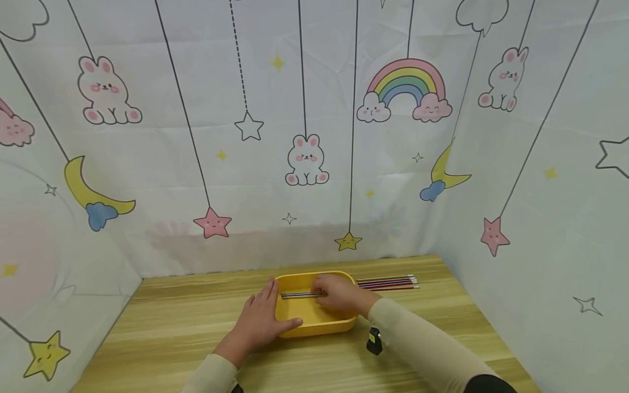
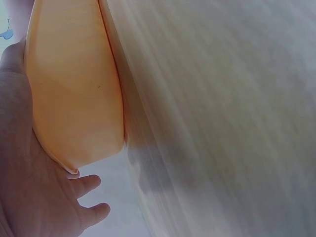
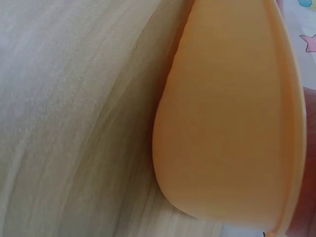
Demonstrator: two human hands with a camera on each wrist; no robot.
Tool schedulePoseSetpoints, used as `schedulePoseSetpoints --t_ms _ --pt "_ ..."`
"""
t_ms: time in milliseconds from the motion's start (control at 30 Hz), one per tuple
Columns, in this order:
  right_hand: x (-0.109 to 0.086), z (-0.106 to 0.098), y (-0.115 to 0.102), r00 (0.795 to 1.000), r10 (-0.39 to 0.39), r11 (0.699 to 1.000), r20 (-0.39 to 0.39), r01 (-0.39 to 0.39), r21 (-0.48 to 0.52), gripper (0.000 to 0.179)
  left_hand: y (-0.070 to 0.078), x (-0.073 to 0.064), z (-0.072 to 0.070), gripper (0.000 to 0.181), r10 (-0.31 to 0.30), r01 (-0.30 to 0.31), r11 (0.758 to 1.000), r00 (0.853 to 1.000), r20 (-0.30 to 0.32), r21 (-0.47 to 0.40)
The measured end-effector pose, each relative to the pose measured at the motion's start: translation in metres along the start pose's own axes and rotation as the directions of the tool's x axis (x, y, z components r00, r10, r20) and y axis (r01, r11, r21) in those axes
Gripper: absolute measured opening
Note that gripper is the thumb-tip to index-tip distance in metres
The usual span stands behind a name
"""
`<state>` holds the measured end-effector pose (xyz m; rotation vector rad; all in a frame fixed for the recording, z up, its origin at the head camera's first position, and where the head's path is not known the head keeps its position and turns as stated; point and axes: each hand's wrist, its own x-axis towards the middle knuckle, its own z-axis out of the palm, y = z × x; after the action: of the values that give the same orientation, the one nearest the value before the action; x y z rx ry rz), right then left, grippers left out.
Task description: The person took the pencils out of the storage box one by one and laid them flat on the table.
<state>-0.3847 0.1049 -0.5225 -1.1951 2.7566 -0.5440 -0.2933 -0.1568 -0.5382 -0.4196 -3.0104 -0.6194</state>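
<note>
A yellow rectangular tray [image 1: 314, 329] stands on the table. My right hand [image 1: 339, 295] reaches down into it and grips a few slim pencils [image 1: 297, 296], whose ends point left over the tray floor. The curled fingertips are largely hidden behind the back of that hand. My left hand [image 1: 260, 316] rests against the tray's left end, fingers straight along the side and thumb stretched over the front corner. From the left wrist, the tray's outer wall [image 2: 74, 89] shows beside the palm. In the right wrist view the wall [image 3: 227, 118] covers the fingers.
Several pencils [image 1: 388, 283] with white ends lie side by side on the wood-grain table [image 1: 196, 305], right of the tray. A small black wrist camera [image 1: 374, 341] hangs under the right sleeve. Behind the table hangs a white printed curtain [image 1: 255, 180].
</note>
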Motion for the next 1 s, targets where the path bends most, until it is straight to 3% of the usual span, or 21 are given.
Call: schedulePoseSetpoints --t_ms 500,1000 --pt "0.008 0.015 0.006 0.999 -0.010 0.998 -0.030 0.008 -0.059 0.014 0.000 0.000 -0.001 0.127 -0.009 0.009 1.000 1.000 0.014 -0.005" --pt "0.008 0.017 0.007 0.999 -0.047 0.999 0.005 0.047 -0.012 0.019 0.001 0.000 -0.001 0.126 -0.007 0.007 1.000 1.000 0.012 0.006"
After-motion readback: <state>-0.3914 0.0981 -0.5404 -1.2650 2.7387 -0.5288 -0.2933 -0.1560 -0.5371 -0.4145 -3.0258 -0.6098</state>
